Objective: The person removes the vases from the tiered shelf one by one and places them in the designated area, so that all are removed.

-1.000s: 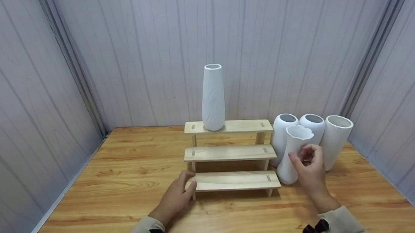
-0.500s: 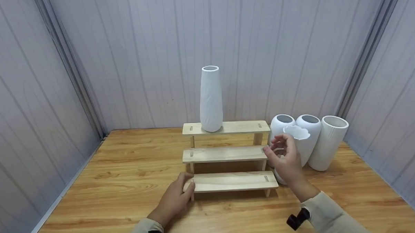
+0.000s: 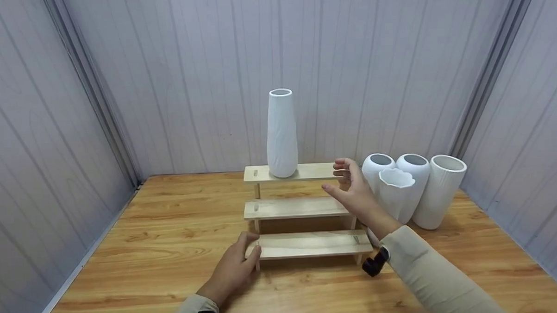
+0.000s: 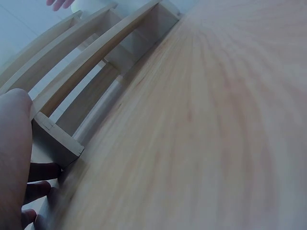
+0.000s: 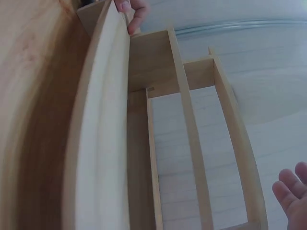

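A light wooden three-tier display stand (image 3: 294,208) stands on the table, with a tall white vase (image 3: 282,138) upright on its top tier. My left hand (image 3: 231,265) grips the left end of the lowest tier, thumb at the front; in the left wrist view its fingertips (image 4: 39,190) lie along the stand's side. Over the stand's right end hovers my right hand (image 3: 356,193), fingers spread and loosely bent, holding nothing. Just behind its wrist is a white vase with a scalloped rim (image 3: 395,196), its lower part largely hidden by the forearm.
Two rounded white vases (image 3: 377,164) and a ribbed, straight-sided white vase (image 3: 442,192) stand close together at the right. Pale panel walls (image 3: 188,85) enclose the wooden table (image 3: 178,215) at the back and sides.
My right hand has left the scalloped vase's side and moved left and up over the stand's right end, its fingers spreading. The left hand stays on the stand. The view shifts slightly.
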The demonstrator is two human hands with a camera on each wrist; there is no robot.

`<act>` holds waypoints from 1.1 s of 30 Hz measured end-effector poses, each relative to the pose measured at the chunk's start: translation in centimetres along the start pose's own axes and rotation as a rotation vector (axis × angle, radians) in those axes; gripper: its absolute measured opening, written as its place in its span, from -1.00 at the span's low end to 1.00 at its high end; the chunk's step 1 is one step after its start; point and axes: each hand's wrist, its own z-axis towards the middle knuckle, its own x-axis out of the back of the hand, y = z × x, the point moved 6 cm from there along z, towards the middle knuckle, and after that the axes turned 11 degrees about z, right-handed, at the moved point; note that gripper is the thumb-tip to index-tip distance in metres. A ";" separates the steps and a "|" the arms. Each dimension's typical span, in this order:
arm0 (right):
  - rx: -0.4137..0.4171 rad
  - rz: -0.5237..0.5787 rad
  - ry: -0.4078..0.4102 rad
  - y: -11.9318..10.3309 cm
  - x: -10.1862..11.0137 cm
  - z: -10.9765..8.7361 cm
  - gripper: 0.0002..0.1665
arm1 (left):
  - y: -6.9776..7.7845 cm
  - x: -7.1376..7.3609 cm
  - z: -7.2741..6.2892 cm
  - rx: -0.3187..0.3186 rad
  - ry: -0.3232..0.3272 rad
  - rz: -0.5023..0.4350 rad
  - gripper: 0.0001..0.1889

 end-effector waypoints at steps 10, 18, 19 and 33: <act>-0.117 -0.005 -0.067 0.8 -2.5 3.3 -0.04 | 0.1 0.0 0.0 -0.021 0.012 0.017 -0.56; -0.261 -0.037 -0.095 2.0 -4.2 5.5 0.11 | 0.1 0.1 0.0 -0.038 0.052 0.026 -0.61; -0.274 -0.044 -0.094 2.0 -4.4 5.7 0.13 | 0.1 0.1 0.0 -0.040 0.053 0.023 -0.61; -0.322 -0.022 -0.107 2.1 -9.0 7.9 0.32 | 0.0 0.1 0.0 -0.030 0.051 0.039 -0.61</act>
